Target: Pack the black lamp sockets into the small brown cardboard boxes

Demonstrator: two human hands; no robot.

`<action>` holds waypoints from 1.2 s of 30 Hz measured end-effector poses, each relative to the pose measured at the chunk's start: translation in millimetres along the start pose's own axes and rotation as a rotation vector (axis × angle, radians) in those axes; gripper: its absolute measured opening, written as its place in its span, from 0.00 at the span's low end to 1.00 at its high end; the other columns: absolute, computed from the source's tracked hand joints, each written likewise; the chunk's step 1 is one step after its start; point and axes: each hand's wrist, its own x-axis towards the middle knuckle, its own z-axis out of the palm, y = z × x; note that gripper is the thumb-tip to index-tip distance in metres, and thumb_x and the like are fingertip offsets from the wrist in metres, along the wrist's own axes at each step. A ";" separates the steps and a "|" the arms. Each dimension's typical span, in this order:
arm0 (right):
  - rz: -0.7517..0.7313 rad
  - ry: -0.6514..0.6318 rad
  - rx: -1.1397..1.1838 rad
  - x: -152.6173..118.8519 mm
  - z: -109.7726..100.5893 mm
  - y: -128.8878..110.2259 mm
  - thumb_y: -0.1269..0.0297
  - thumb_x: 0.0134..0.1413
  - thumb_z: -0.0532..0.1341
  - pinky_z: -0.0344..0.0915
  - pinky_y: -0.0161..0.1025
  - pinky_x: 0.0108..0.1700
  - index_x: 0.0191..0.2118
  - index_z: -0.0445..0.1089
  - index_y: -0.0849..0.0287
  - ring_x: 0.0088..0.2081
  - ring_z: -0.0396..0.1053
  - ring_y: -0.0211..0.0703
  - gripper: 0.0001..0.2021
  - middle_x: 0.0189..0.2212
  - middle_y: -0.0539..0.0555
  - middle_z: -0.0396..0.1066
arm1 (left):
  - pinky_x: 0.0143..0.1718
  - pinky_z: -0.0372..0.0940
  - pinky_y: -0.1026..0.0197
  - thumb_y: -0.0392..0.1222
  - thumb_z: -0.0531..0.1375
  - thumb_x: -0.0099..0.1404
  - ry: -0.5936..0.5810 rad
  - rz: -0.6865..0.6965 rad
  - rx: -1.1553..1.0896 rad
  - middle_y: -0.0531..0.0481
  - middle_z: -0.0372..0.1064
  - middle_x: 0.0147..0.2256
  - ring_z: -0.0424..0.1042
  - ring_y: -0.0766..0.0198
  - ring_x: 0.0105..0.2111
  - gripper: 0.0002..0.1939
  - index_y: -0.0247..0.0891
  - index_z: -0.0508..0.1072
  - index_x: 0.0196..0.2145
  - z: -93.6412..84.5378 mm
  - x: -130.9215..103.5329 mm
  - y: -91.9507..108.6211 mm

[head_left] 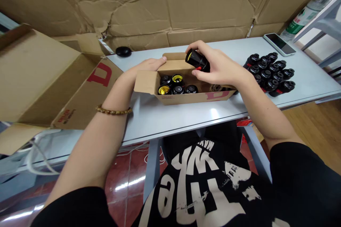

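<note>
A phone (pixel 279 44) lies screen up on the table (pixel 317 72), just beside a bottle (pixel 300 22) with a green, white and red label. Along the back edge, a round black object (pixel 123 51) sits before a creased cardboard sheet (pixel 144 10). White cables (pixel 31 161) loop at the left; red tiles (pixel 117 181) show below.

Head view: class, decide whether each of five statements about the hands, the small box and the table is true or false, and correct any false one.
1. The right hand holds a black part above the small box. True.
2. The left hand also holds a black part. False: it is at the back flap of the small box.
3. A phone lies on the table near a bottle. True.
4. The beaded bracelet is on the right forearm. False: it is on the left forearm.
5. Every black part is inside the small box. False: a group of them sits on the table to its right.
</note>
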 end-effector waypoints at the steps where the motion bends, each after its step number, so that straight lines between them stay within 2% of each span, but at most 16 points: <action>1: -0.005 -0.001 -0.007 0.2 0.2 0.6 0.60 0.68 0.57 0.73 0.56 0.57 0.67 0.57 0.58 0.52 0.75 0.57 0.26 0.58 0.61 0.76 | 0.63 0.68 0.50 0.72 0.45 0.78 -0.003 0.002 -0.008 0.39 0.81 0.57 0.78 0.43 0.56 0.40 0.35 0.82 0.54 -0.2 -2.4 2.3; 5: 0.019 0.012 -0.049 1.4 0.6 2.0 0.61 0.67 0.57 0.73 0.56 0.56 0.67 0.59 0.57 0.53 0.76 0.59 0.25 0.57 0.61 0.77 | 0.63 0.68 0.52 0.68 0.45 0.80 -0.017 0.008 -0.027 0.41 0.81 0.57 0.77 0.47 0.55 0.39 0.31 0.80 0.57 -0.8 -9.3 9.0; 11: 0.099 0.020 -0.101 2.6 -1.7 -2.0 0.62 0.64 0.59 0.74 0.54 0.53 0.66 0.62 0.54 0.53 0.76 0.61 0.25 0.54 0.61 0.80 | 0.62 0.68 0.51 0.70 0.47 0.78 0.027 0.002 -0.005 0.41 0.81 0.58 0.77 0.43 0.59 0.37 0.37 0.82 0.53 1.1 -0.7 1.3; 17: 0.114 0.035 -0.098 3.0 -2.3 -5.5 0.62 0.61 0.61 0.74 0.54 0.53 0.65 0.64 0.53 0.53 0.76 0.61 0.27 0.55 0.59 0.79 | 0.65 0.67 0.49 0.67 0.46 0.80 -0.004 0.005 -0.033 0.39 0.79 0.60 0.76 0.44 0.59 0.37 0.33 0.80 0.58 -0.3 -2.1 2.0; 20: 0.096 0.049 -0.082 2.5 -1.4 -4.7 0.61 0.63 0.60 0.73 0.54 0.54 0.66 0.63 0.54 0.54 0.77 0.60 0.27 0.56 0.60 0.79 | 0.64 0.68 0.48 0.69 0.46 0.79 -0.003 0.004 -0.028 0.41 0.80 0.60 0.77 0.43 0.59 0.38 0.35 0.81 0.57 -0.5 -2.8 2.6; 27: 0.028 -0.003 -0.065 2.5 0.3 -0.5 0.52 0.72 0.58 0.73 0.57 0.59 0.67 0.63 0.53 0.56 0.77 0.59 0.24 0.58 0.60 0.78 | 0.62 0.69 0.50 0.70 0.47 0.78 -0.005 0.009 -0.037 0.41 0.81 0.58 0.78 0.44 0.56 0.39 0.36 0.81 0.57 0.8 4.6 -5.7; 32: 0.031 0.009 -0.061 1.8 0.9 2.4 0.43 0.76 0.55 0.72 0.59 0.62 0.71 0.60 0.57 0.59 0.76 0.61 0.29 0.62 0.63 0.77 | 0.62 0.68 0.50 0.77 0.48 0.74 0.021 0.020 -0.019 0.40 0.81 0.58 0.77 0.42 0.57 0.42 0.40 0.83 0.57 1.0 11.2 -14.6; 36: 0.016 -0.005 -0.060 0.9 2.1 5.8 0.37 0.77 0.50 0.70 0.60 0.64 0.73 0.56 0.59 0.61 0.75 0.63 0.34 0.65 0.65 0.74 | 0.62 0.67 0.50 0.73 0.47 0.77 0.006 0.012 -0.026 0.40 0.81 0.58 0.77 0.44 0.57 0.42 0.36 0.81 0.59 1.3 9.5 -12.6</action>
